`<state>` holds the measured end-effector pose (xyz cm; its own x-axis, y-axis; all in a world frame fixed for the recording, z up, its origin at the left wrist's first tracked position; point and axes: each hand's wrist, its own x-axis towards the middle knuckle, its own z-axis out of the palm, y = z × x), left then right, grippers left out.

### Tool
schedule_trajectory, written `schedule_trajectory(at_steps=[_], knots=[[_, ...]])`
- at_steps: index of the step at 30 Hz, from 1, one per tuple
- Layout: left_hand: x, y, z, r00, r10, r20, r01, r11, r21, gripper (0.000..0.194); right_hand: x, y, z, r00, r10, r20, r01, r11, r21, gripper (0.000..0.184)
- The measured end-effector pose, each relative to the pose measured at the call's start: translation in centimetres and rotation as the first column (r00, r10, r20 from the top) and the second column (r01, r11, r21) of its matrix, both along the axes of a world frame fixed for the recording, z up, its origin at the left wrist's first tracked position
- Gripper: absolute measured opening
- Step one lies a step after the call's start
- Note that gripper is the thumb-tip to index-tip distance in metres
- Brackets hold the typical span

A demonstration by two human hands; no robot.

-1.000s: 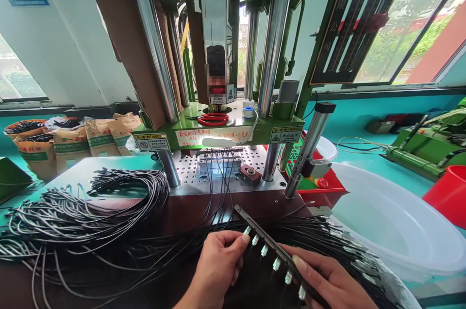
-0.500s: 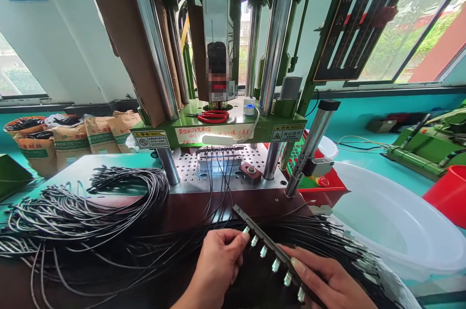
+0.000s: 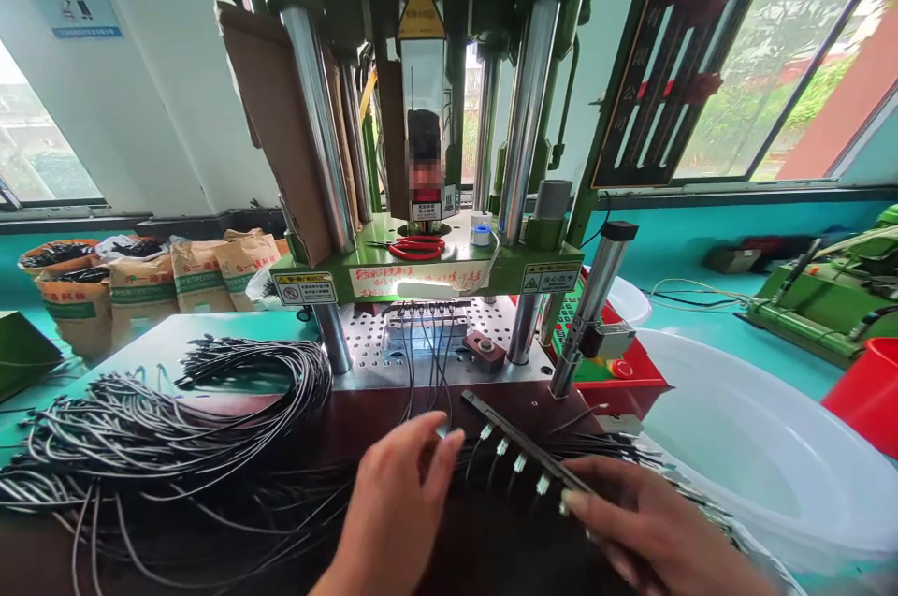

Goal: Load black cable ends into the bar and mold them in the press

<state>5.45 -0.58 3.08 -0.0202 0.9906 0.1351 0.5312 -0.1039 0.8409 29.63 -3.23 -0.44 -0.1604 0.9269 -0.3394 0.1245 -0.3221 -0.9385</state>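
Note:
My right hand [image 3: 645, 521] grips a long dark bar [image 3: 515, 435] near its lower end, thumb on top. The bar slants up and left, and several small silver cable connectors [image 3: 519, 462] sit along its lower side. Thin dark cables hang from them. To the left of the bar, my left hand [image 3: 399, 493] is raised with thumb and forefinger apart, touching neither bar nor connectors. A small pale spot shows between those fingertips; I cannot make out what it is. Under the press, a metal mould block [image 3: 427, 334] has several black cables [image 3: 407, 357] running out toward me.
A large coil of black cables [image 3: 281, 390] lies at left on the table. The green press [image 3: 329, 273] stands ahead, with red-handled pliers [image 3: 417, 247] on its plate. At right are a chrome post [image 3: 596, 306], a red tray [image 3: 642, 371] and a white tub [image 3: 764, 428].
My left hand has let go of the bar's first connector and drawn back left, its fingers parting. The bar stays in my right hand. The camera view has tilted up slightly.

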Motion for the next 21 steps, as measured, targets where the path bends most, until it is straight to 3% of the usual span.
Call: schedule_trajectory(at_steps=[3, 5, 7, 10, 13, 16, 19, 21], knots=[[-2.0, 4.1, 1.9, 0.996, 0.059, 0.070, -0.063, 0.997, 0.045, 0.025, 1.1, 2.2, 1.4, 0.980, -0.042, 0.194, 0.010, 0.986, 0.164, 0.052], [-2.7, 7.8, 1.7, 0.913, 0.174, 0.368, -0.125, 0.980, -0.154, 0.040, 1.6, 3.8, 1.7, 0.938, -0.035, 0.345, -0.063, 0.962, 0.267, 0.048], [-2.8, 11.3, 0.6, 0.860, 0.178, 0.479, -0.027, 0.952, -0.305, 0.038, 1.9, 5.2, 1.4, 0.885, -0.053, 0.462, -0.112, 0.940, 0.323, 0.044], [-2.1, 14.7, -1.5, 0.774, 0.167, 0.610, 0.178, 0.868, -0.463, 0.018, 1.8, 6.2, 0.4, 0.845, -0.060, 0.531, -0.178, 0.905, 0.386, 0.037], [-1.6, 15.8, -3.4, 0.657, 0.182, 0.732, 0.349, 0.787, -0.509, 0.008, 1.8, 6.2, -0.7, 0.840, -0.057, 0.540, -0.223, 0.871, 0.439, 0.033], [-1.7, 15.9, -4.9, 0.562, 0.199, 0.803, 0.440, 0.750, -0.494, 0.010, 1.9, 5.9, -1.1, 0.800, -0.057, 0.597, -0.259, 0.865, 0.429, 0.029], [-2.0, 15.9, -6.1, 0.500, 0.207, 0.841, 0.471, 0.750, -0.464, 0.013, 0.9, 6.8, 0.0, 0.717, -0.080, 0.692, -0.329, 0.836, 0.438, 0.029], [-2.0, 15.9, -6.6, 0.475, 0.205, 0.856, 0.475, 0.759, -0.446, 0.014, -1.0, 9.0, 1.2, 0.687, -0.127, 0.716, -0.389, 0.768, 0.509, 0.034]])
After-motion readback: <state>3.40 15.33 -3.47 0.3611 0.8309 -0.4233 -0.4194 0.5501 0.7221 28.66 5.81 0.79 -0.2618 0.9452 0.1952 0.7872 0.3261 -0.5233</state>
